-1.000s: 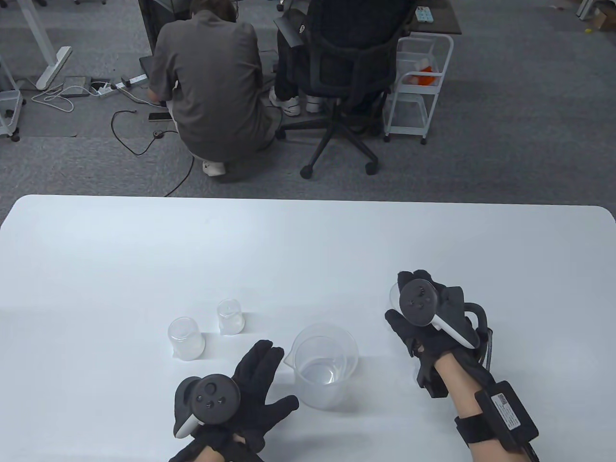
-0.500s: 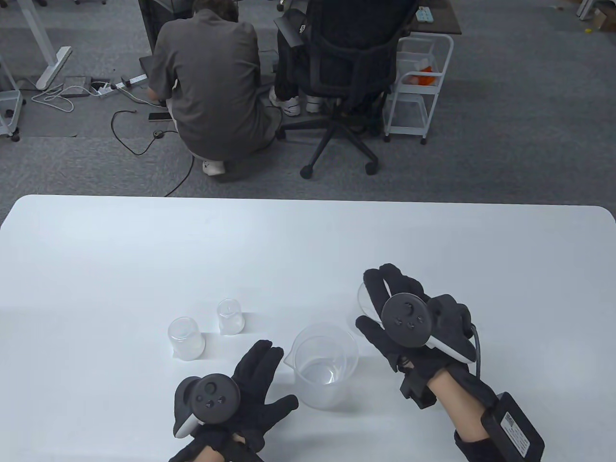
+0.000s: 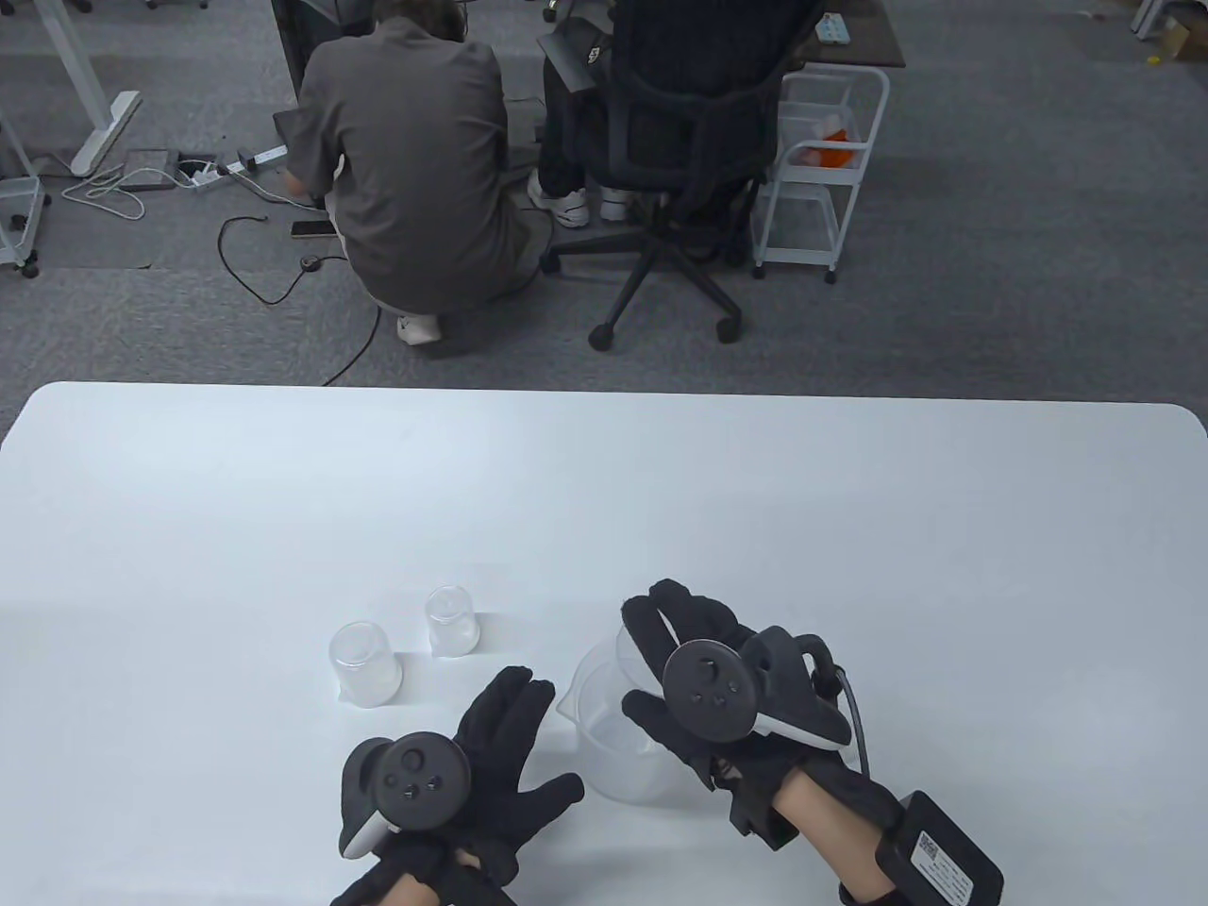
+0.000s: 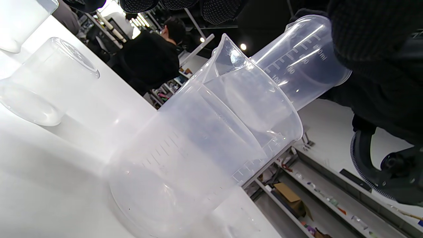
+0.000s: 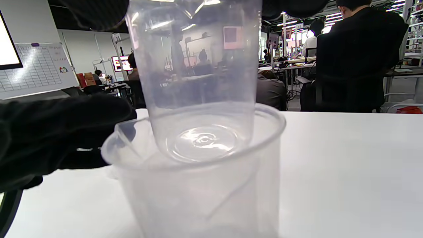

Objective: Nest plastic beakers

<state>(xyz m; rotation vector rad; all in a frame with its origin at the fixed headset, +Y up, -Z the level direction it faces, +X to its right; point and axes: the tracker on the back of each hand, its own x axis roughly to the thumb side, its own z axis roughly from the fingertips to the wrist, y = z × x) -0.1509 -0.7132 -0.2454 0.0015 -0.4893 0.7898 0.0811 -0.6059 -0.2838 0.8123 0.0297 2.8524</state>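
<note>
A large clear beaker (image 3: 604,746) stands upright near the table's front edge, seen too in the left wrist view (image 4: 205,145) and right wrist view (image 5: 198,195). My right hand (image 3: 675,661) grips a medium clear beaker (image 5: 195,82) and holds it upright with its base just inside the large beaker's rim; it also shows in the left wrist view (image 4: 297,62). My left hand (image 3: 500,746) rests flat and open on the table just left of the large beaker. Two small beakers stand upside down further left, one wider (image 3: 364,663) and one narrower (image 3: 451,620).
The white table (image 3: 604,491) stretches far and to both sides. Beyond its far edge a crouching person (image 3: 415,160), an office chair (image 3: 679,151) and a white cart (image 3: 816,170) are on the carpet.
My right hand has carried the medium beaker left and toward the front edge, from beside the large beaker to over its mouth. The left hand and small beakers have not moved.
</note>
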